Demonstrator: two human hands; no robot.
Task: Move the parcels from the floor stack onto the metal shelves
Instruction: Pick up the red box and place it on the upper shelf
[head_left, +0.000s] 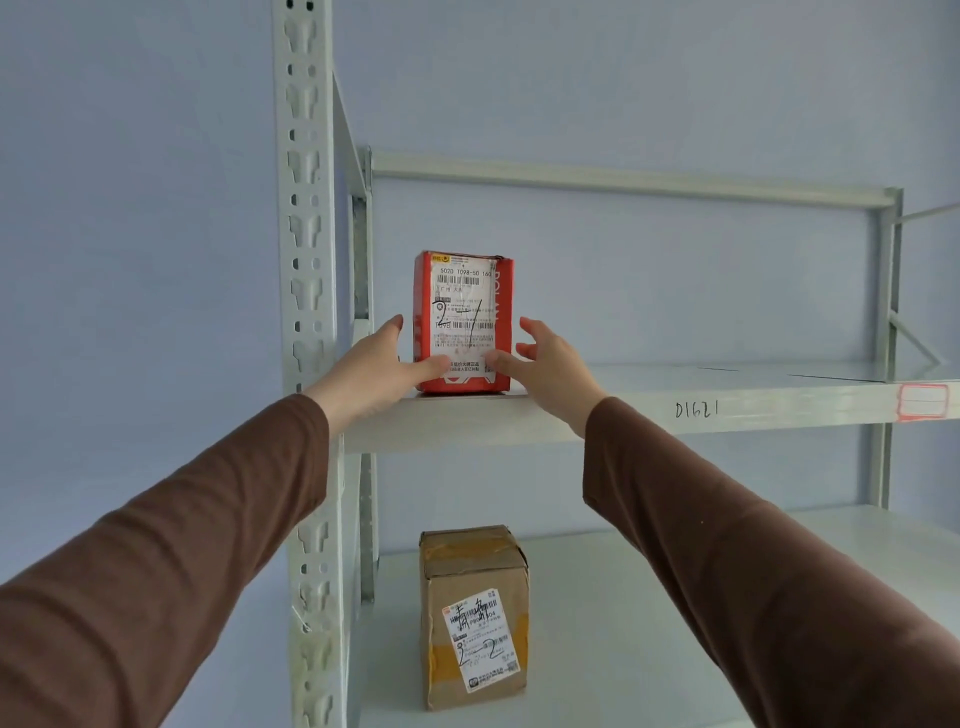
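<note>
1. Brown sleeves (171, 571) fill the lower corners closest to the viewer, one on each arm, both stretched forward and up toward the shelving.
2. At the far left of the rack stands a pale perforated upright post (306, 312), running from top to bottom of the view.
3. Just right of that post, the left hand (382, 366) reaches over the front edge of the upper shelf (649, 410); its thumb lies against the lower front face of the red parcel (462, 322) and its fingers extend along the parcel's left side.
4. That red parcel stands upright at the left end of the upper shelf, near the front edge, with a white shipping label covering most of its front and "2-1" handwritten across it in black.
5. On the parcel's other side, the right hand (545, 364) has its thumb on the lower right of the label, while its fingers are spread loosely and sit just off the right face.
6. Neither hand is closed around the parcel; both are open, bracketing it from either side.
7. Further right, the shelf's front lip bears handwritten "D1621" and a red-bordered blank label (923, 401).
8. Below, on the lower shelf (649, 649), a brown cardboard parcel (475, 613) stands upright, taped, carrying a tilted white label marked "2-2".
</note>
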